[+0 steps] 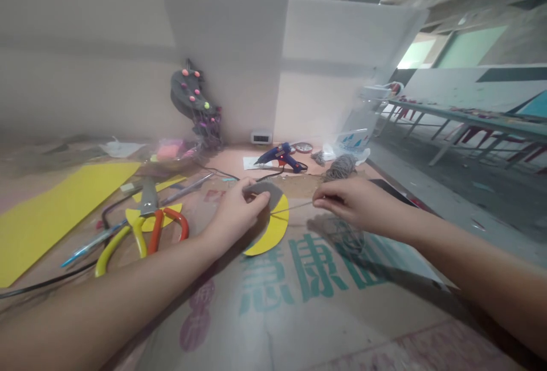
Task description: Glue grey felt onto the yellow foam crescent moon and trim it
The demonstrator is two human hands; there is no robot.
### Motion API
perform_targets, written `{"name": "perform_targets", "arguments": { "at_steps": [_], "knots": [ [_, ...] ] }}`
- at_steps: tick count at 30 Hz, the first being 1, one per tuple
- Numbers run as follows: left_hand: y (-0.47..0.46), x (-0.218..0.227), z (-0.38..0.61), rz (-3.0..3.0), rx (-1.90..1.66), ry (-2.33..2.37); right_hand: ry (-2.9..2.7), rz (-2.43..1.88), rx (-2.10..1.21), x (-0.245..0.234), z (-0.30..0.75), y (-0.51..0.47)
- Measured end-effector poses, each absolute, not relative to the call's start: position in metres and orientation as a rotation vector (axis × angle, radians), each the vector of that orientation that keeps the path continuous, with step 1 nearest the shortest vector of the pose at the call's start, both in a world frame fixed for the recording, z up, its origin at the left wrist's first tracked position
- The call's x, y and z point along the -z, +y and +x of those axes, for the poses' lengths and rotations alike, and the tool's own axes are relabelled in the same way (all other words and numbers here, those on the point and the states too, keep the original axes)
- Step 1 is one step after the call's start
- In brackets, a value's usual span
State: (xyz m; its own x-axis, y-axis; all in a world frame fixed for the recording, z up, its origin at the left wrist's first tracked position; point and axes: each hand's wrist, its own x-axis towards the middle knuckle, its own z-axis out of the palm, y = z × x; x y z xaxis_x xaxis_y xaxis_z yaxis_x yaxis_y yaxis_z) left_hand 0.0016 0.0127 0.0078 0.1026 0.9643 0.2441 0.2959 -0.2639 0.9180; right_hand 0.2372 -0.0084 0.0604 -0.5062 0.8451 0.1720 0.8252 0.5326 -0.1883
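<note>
My left hand (243, 211) pinches a yellow crescent-shaped cutout (277, 231) near its upper part, fingers closed on it. Grey yarn (269, 188) covers the crescent's upper end, while the lower end shows bare yellow. From the crescent a single yarn strand (294, 208) runs taut to the right. Its other end sits between the pressed thumb and fingers of my right hand (342, 203). A ball of grey yarn (341, 167) lies just behind my right hand.
A blue glue gun (282, 158) with a lit red light lies at the back. On the left are scissors (149, 217), a blue pen (92, 245) and yellow sheet (55, 211). A finished-looking grey crescent with pompoms (188, 94) leans at the wall. Printed cardboard (273, 325) covers the tabletop.
</note>
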Motion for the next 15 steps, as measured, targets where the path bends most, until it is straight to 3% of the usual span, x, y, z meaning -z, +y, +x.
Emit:
{"name": "perform_targets", "arguments": {
  "at_steps": [5,7,13,15],
  "knots": [
    [0.012,-0.007,0.001,1.678,-1.181,1.246,-2.358,-1.381,0.104,-0.052,0.252,0.018],
    [0.012,-0.006,0.001,1.663,-1.184,1.230,-2.253,-1.387,0.029,-0.052,0.250,0.015],
    [0.015,-0.003,0.001,1.654,-1.137,1.198,-1.840,-1.302,-1.210,-0.036,0.213,-0.020],
    [0.015,-0.002,0.001,1.641,-1.141,1.182,-1.779,-1.293,-1.416,-0.030,0.205,-0.025]
  ]
}}
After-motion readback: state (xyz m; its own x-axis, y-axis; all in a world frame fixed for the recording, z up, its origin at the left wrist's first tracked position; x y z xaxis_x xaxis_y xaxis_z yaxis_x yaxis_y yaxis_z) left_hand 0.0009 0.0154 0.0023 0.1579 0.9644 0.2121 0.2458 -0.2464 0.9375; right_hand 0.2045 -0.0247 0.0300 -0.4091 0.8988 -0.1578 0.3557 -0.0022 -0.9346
